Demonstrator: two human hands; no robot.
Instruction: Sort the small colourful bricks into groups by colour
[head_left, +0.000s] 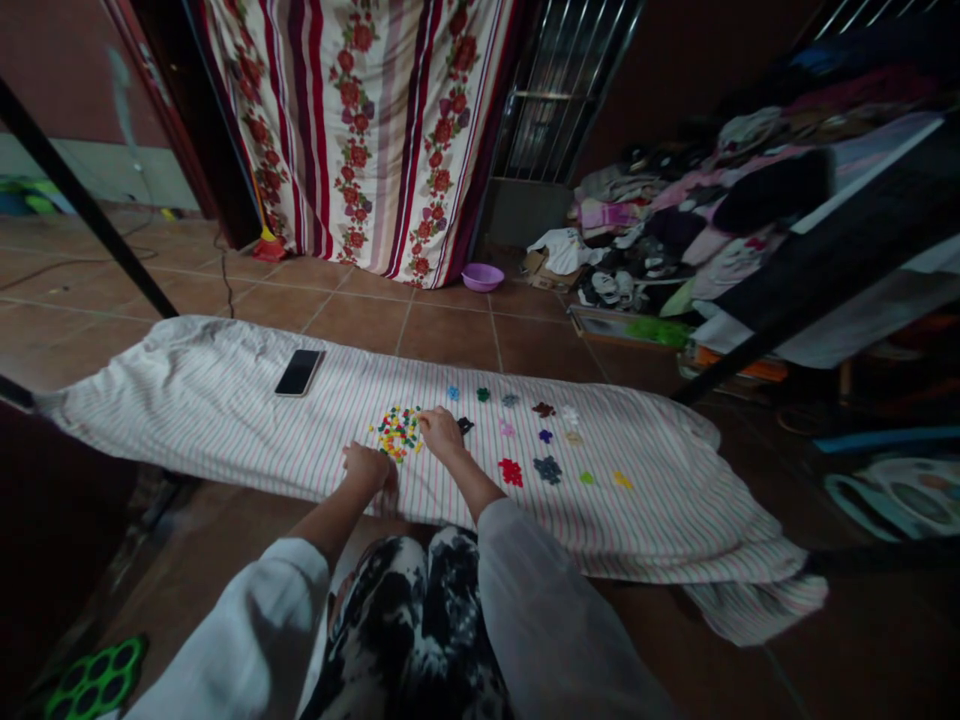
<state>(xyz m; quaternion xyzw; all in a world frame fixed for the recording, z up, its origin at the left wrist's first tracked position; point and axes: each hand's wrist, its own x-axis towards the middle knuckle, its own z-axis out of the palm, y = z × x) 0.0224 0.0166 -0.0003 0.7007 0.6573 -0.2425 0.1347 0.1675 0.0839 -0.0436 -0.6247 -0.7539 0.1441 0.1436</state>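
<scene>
A mixed pile of small yellow, green and red pieces [399, 432] lies on a striped cloth [360, 380]; they are too small to name. At the pile's right edge, my right hand [441, 432] has its fingertips pinched together. My left hand [365, 465] rests by the near left side of the pile, fingers curled. What either hand holds, if anything, is too small to make out. To the right lie small groups sorted by colour, among them a red group [511, 472], a dark grey group [547, 469], a brown group [544, 410] and a yellow group [622, 480].
A phone [300, 372] lies on the cloth at the left. Beyond it, on the tiled floor, are a purple basin [482, 277] and a red broom [270, 246] beside a floral curtain [360, 130]. Heaped clothes [675, 215] fill the right. Dark bars [97, 190] slant up at both ends.
</scene>
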